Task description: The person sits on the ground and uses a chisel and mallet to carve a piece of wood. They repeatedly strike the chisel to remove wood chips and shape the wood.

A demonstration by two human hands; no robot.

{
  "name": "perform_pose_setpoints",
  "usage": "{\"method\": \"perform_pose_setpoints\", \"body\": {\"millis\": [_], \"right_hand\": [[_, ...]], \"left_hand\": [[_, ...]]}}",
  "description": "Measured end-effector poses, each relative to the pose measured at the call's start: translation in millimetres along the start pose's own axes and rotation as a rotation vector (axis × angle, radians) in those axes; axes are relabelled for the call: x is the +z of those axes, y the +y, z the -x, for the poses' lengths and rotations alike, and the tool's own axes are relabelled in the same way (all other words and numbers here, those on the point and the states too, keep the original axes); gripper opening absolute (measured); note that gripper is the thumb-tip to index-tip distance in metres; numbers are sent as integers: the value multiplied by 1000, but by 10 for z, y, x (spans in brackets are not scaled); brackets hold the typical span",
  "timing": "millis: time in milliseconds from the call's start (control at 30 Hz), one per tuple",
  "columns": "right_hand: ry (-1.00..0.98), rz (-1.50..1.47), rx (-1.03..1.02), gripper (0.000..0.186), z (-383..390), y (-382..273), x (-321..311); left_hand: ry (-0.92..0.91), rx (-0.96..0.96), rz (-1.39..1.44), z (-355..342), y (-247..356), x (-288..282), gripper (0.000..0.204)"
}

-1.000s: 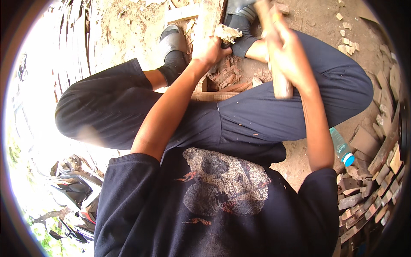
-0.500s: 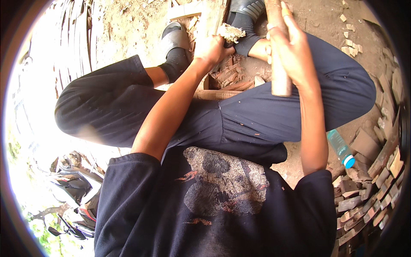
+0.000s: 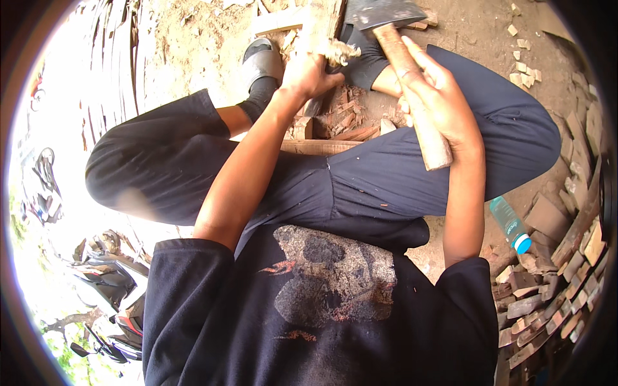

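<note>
Hatchet: gripped in your right hand, above your right thigh; long axis near-right to far-left; pale wooden handle, dark metal head far. Left hand: curled, contents unclear.

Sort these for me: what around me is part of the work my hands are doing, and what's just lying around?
Apparently in use:
- wooden-handled hatchet, in the right hand
- pale frayed tuft, by the left hand

Apparently just lying about:
- teal bottle
- piled wood offcuts
- small wood blocks
</note>
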State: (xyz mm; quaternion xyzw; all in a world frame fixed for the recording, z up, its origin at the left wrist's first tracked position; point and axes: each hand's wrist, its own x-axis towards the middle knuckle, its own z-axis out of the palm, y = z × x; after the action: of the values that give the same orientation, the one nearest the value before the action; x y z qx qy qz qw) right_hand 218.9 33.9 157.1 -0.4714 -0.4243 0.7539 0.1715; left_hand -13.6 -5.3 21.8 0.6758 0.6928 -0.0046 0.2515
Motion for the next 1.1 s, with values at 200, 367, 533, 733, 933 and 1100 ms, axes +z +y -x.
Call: {"method": "perform_pose_setpoints", "body": {"millis": [200,367,533,733,933,1100], "right_hand": [[120,-29,10,62,39,161,-110],[91,-90,6,69,102,54,7],[99,-112,6,70,279,-123,255],[122,-60,23,60,460,-238,554],[210,-129,44,61,651,-255,709],[187,-222,142,74,498,-166,584]], "left_hand": [[204,89,388,41,34,-500,46],[265,-1,716,100,57,-886,41],[301,-159,1017,-104,-110,-773,46],[432,-418,664,-357,-838,-171,48],[63,-692,793,-237,-679,-1,81],[38,-576,600,-453,-709,174,81]]}}
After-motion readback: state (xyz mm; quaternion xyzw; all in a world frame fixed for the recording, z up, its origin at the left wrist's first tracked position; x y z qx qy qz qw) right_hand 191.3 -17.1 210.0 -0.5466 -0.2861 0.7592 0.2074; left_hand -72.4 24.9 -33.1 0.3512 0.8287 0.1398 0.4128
